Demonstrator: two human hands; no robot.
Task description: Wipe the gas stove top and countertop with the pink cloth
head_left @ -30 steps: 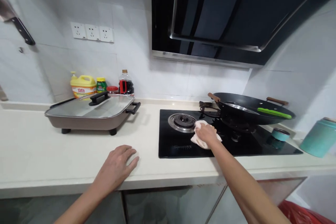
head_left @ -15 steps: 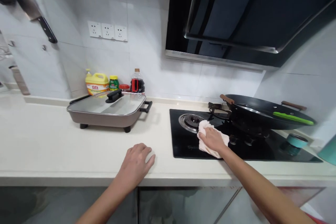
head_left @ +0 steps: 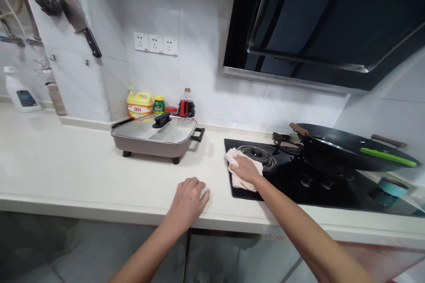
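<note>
My right hand [head_left: 246, 169] presses a pale pink cloth [head_left: 244, 183] onto the left part of the black glass stove [head_left: 282, 185]. The cloth lies beside the round left burner [head_left: 259, 155], at its front left, and spreads out around my fingers. My left hand [head_left: 190, 195] rests on the white counter [head_left: 159, 181] near its front edge, fingers loosely bent and thumb apart, holding nothing. Behind it stands an electric pan [head_left: 149, 147] with a glass lid and black handles.
A black wok [head_left: 338, 152] with a green-handled utensil [head_left: 388, 157] sits over the right burner. At the stove's right lies a teal tin [head_left: 393, 187]. Bottles, including a yellow detergent jug [head_left: 140, 105], line the wall. A cleaver [head_left: 75, 13] hangs at left; the range hood [head_left: 315, 17] overhangs.
My right hand has slid the cloth leftward across the stove, from the burner's front right to its front left. The view has turned left; my left hand still rests on the counter.
</note>
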